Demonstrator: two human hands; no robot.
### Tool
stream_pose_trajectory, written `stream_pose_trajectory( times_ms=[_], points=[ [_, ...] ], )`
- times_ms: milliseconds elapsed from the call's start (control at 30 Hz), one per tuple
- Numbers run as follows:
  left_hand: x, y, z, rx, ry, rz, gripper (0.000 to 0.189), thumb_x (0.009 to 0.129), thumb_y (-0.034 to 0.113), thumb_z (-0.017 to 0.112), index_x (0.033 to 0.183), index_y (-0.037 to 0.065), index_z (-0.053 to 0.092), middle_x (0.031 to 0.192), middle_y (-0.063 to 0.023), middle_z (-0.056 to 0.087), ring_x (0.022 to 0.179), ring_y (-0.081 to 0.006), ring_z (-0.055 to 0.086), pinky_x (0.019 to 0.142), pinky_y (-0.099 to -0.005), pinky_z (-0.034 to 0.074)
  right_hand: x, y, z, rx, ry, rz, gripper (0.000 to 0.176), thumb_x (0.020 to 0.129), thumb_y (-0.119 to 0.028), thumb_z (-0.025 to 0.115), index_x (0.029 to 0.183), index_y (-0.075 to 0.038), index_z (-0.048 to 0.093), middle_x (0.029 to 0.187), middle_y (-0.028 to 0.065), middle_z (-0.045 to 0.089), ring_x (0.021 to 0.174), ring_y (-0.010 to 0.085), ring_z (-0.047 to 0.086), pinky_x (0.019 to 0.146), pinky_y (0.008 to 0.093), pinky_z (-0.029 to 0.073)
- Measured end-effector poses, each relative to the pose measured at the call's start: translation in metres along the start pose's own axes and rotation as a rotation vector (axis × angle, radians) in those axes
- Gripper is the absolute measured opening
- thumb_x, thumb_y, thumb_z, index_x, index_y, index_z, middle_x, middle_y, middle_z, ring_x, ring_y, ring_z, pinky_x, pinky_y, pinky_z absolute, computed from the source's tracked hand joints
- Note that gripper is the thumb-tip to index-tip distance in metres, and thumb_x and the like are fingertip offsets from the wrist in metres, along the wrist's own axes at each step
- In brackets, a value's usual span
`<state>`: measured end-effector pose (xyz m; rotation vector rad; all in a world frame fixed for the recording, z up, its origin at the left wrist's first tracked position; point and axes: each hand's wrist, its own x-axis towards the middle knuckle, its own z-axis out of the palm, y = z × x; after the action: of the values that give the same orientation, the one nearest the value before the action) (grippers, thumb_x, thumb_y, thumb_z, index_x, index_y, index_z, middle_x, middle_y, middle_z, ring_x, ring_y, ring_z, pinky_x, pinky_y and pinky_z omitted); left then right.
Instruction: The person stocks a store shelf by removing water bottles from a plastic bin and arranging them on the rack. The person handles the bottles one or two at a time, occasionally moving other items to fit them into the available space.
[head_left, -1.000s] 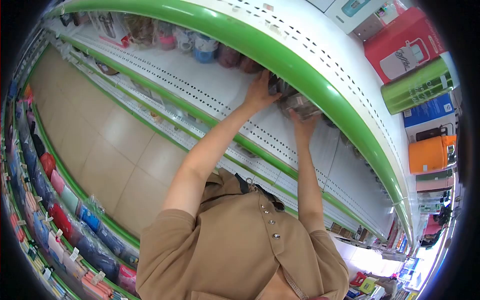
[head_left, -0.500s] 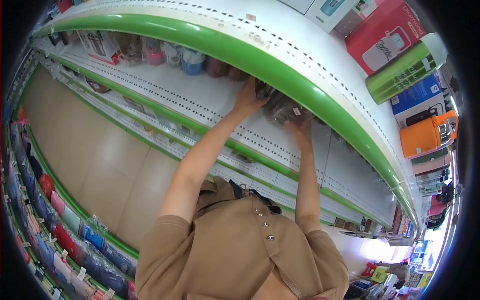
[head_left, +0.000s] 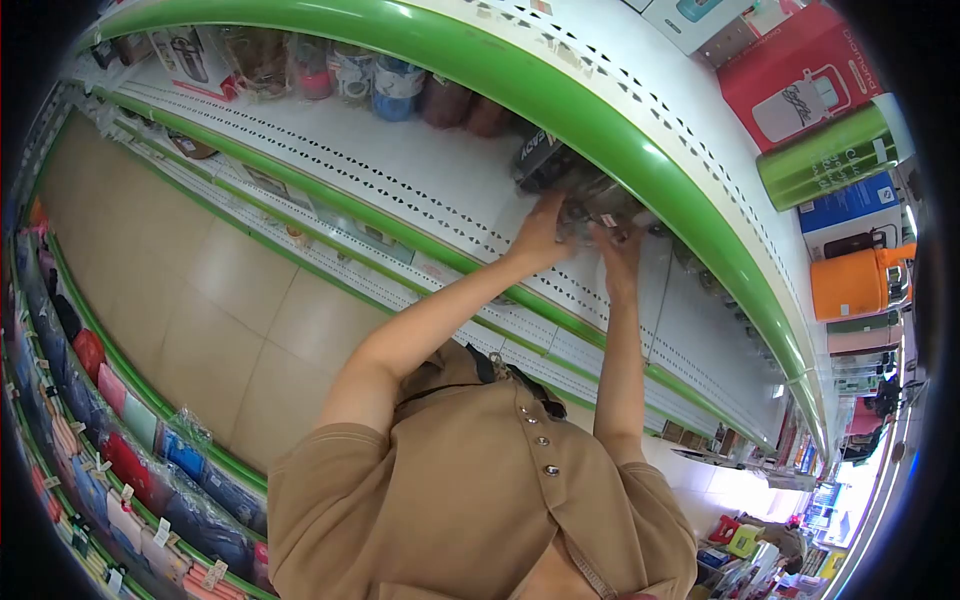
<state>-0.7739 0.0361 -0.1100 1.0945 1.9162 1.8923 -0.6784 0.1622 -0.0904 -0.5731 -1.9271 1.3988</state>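
Both of my hands reach onto the white perforated shelf (head_left: 400, 190), under the green-edged shelf above. My left hand (head_left: 543, 236) touches the near left side of a clear, plastic-looking item (head_left: 600, 205) with a small white label. At its right side, my right hand (head_left: 618, 255) has its fingers bent against it. The item's far part is hidden beneath the upper shelf edge. A black bottle (head_left: 543, 160) with white lettering lies just beyond my left hand. Reddish-brown containers (head_left: 446, 102) and a blue cup (head_left: 397, 88) are farther left in the same row.
The green upper shelf edge (head_left: 560, 95) curves close above my hands. On the upper shelf are a red box (head_left: 795, 85), a green bottle (head_left: 830, 155) and an orange container (head_left: 858, 285). Lower shelves lie below, and wrapped goods (head_left: 130, 465) line the far left beyond the tiled floor.
My left hand has moved right and nearer, away from the black bottle to the clear item. My right hand has shifted slightly right. The camera view has also shifted a little.
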Motion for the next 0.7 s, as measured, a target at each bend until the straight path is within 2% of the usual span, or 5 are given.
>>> stream_pose_trajectory(
  times_ms=[133,200,400,500,700],
  points=[
    [0.0,0.003,0.005,0.044,0.024,0.021,0.068,0.063,0.011,0.062,0.123,-0.002,0.035,0.121,-0.0241,0.04,0.112,-0.0379,0.039,0.095,-0.0384,0.033,0.003,-0.01,0.005,-0.048,-0.04,-0.012,0.059,0.066,-0.01,0.072,0.116,0.002,0.043,0.112,0.0115,0.047,0.1,0.0186,0.048,0.083,0.0277,0.039],
    [-0.001,0.009,-0.002,0.029,0.005,0.072,0.069,0.062,0.011,0.062,0.124,-0.002,0.034,0.121,-0.0239,0.04,0.113,-0.0377,0.038,0.095,-0.0387,0.033,0.0,-0.019,0.001,-0.338,0.023,0.076,0.055,0.067,-0.01,0.071,0.114,0.003,0.045,0.109,0.0105,0.049,0.096,0.0175,0.049,0.082,0.0274,0.04],
    [-0.004,0.014,0.0,-0.008,0.059,0.121,0.071,0.062,0.012,0.063,0.126,0.001,0.034,0.122,-0.0238,0.039,0.113,-0.0376,0.037,0.096,-0.0387,0.032,0.019,-0.004,-0.013,-0.023,-0.197,-0.042,0.053,0.066,-0.006,0.069,0.113,0.002,0.047,0.109,0.0109,0.05,0.095,0.0182,0.048,0.08,0.029,0.041],
    [-0.002,0.009,0.002,0.047,0.002,0.097,0.071,0.063,0.013,0.063,0.126,0.001,0.034,0.121,-0.0235,0.039,0.114,-0.0377,0.036,0.095,-0.0387,0.032,0.032,0.013,-0.02,-0.027,-0.193,0.141,0.056,0.065,-0.006,0.07,0.115,0.001,0.046,0.111,0.0115,0.05,0.101,0.0199,0.048,0.086,0.0299,0.039],
    [-0.004,-0.007,0.009,0.102,-0.006,0.076,0.069,0.064,0.016,0.062,0.125,0.001,0.034,0.118,-0.0229,0.041,0.109,-0.0361,0.039,0.093,-0.0383,0.035,0.013,-0.002,0.007,-0.113,-0.058,-0.04,0.056,0.065,-0.013,0.072,0.113,0.0,0.048,0.111,0.0143,0.051,0.104,0.0224,0.047,0.09,0.0312,0.036]
  ],
)
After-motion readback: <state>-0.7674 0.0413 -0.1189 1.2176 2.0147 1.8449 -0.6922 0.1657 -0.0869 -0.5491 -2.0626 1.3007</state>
